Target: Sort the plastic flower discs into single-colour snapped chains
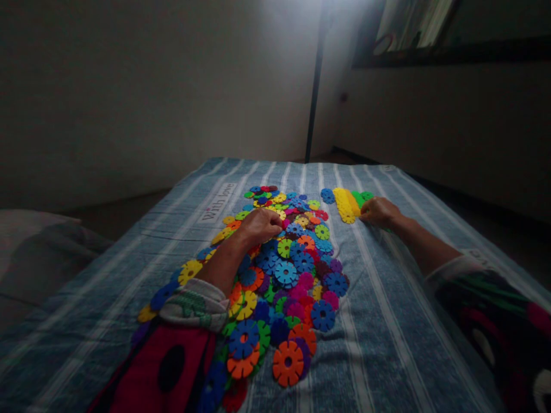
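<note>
A big pile of flat, notched plastic discs [293,269] in blue, orange, yellow, green and pink covers the middle of a blue striped bedsheet [387,321]. My left hand [260,225] rests on the far part of the pile with fingers curled down among the discs; what they pinch is hidden. To the right lies a joined row of yellow and green discs [348,204] with a blue one [327,195] at its left end. My right hand [379,211] has its fingers closed on the right end of that row.
The sheet carries a printed label "With love" [218,202]. A pillow [34,252] lies at the left. A dark pole [316,86] stands in the room's corner beyond the bed. A dim wall and shelf [451,51] run along the right.
</note>
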A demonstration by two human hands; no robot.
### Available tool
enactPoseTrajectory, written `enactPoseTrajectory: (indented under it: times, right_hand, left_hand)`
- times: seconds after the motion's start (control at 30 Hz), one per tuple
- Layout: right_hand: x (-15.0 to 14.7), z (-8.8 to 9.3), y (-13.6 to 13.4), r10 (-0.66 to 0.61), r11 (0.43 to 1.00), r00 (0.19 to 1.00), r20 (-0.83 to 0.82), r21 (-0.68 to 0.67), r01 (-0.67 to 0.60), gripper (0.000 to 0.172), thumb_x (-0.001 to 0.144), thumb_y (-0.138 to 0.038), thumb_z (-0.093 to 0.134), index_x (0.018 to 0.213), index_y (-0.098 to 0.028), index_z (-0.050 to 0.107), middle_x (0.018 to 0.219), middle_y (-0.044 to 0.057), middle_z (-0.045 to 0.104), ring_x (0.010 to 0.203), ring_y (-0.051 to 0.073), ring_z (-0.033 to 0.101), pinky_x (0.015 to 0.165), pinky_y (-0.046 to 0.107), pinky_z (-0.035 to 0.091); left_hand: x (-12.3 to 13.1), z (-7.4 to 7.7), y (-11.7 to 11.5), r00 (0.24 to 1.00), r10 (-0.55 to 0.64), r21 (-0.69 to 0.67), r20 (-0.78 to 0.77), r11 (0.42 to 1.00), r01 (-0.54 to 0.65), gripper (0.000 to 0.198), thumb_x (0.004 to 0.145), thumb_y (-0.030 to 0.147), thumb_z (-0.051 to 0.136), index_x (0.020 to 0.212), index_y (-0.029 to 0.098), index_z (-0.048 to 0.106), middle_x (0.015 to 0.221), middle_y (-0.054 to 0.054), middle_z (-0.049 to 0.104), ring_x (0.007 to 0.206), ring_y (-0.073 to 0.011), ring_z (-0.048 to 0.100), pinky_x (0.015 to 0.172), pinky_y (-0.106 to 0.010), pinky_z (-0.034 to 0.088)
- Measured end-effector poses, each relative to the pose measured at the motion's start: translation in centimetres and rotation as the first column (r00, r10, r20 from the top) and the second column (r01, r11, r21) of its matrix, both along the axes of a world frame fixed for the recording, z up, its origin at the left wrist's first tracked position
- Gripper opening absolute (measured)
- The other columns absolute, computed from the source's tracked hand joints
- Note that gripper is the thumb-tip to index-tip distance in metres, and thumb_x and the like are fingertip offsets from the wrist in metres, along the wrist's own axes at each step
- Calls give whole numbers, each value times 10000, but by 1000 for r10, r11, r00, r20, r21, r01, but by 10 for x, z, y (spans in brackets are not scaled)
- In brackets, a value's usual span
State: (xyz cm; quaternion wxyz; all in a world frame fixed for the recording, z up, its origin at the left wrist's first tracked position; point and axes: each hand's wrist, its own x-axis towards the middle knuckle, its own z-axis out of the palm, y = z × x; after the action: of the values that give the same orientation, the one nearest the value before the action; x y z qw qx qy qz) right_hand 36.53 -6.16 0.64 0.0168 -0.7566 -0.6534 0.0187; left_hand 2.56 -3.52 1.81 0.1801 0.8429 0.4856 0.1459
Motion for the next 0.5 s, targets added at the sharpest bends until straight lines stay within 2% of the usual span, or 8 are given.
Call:
enactPoseTrajectory:
  times: [0.17,0.3,0.4,0.5]
  right_hand:
    - [2,0,-1,6,1000,1000,-6,0,-6,253,749,-325,603,907,-200,755,895,64,708,798,185,624,551,241,356]
    - [0,3,-8,-5,1000,1000,-17,-2,5,227,764,-319,604,884,-197,753,807,50,701,739,166,620,541,236,349]
    - [-12,9,-19,20,1000,998,-57,9,-20,204,778,-305,611,874,-191,751,743,44,685,657,142,602,538,235,350]
    - [-38,16,-38,135,990,980,-145,52,-129,178,789,-285,611,852,-181,743,688,28,662,593,114,564,547,226,346]
  left_hand:
    - [0,-1,0,1000,5,5,8,1000,-5,196,653,192,568,744,181,741,655,12,688,659,-125,595,559,-198,389]
    - [0,-3,0,1000,9,12,17,1000,-9,181,664,197,563,718,182,734,630,16,677,658,-127,590,558,-203,385]
    - [0,-3,-1,1000,4,7,25,1000,-4,175,668,181,563,710,171,732,646,5,683,657,-130,587,573,-212,388]
    - [1,-2,-2,1000,-2,-2,18,1000,2,175,672,172,570,720,160,738,643,-6,677,646,-132,584,580,-221,385]
